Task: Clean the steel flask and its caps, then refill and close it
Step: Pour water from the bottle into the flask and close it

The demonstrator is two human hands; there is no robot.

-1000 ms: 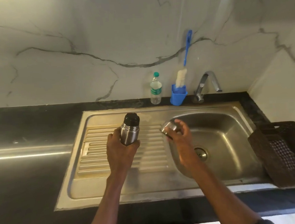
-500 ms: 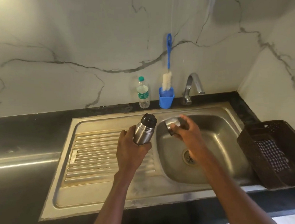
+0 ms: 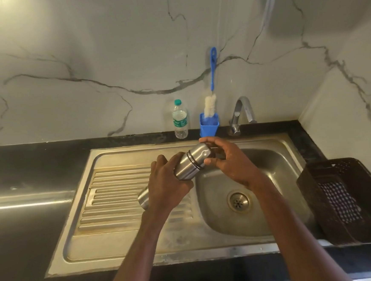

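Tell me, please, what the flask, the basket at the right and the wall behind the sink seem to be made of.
Flask: likely stainless steel with a brushed finish; it shows soft grey highlights. Basket: probably dark brown moulded plastic, given its regular perforated lattice walls. Wall: looks like white marble or marble-patterned tile with grey veins and a smooth, faintly glossy face; which one cannot be told.

Silver steel flask [image 3: 188,168] with a black ring; blue-handled brush [image 3: 212,76] with white bristles in a blue cup [image 3: 209,127]; clear bottle [image 3: 180,120], green cap; black surface [image 3: 26,166]; white wall [image 3: 85,59], grey veins; dark brown basket [image 3: 349,200] holding checked cloth [image 3: 340,201].
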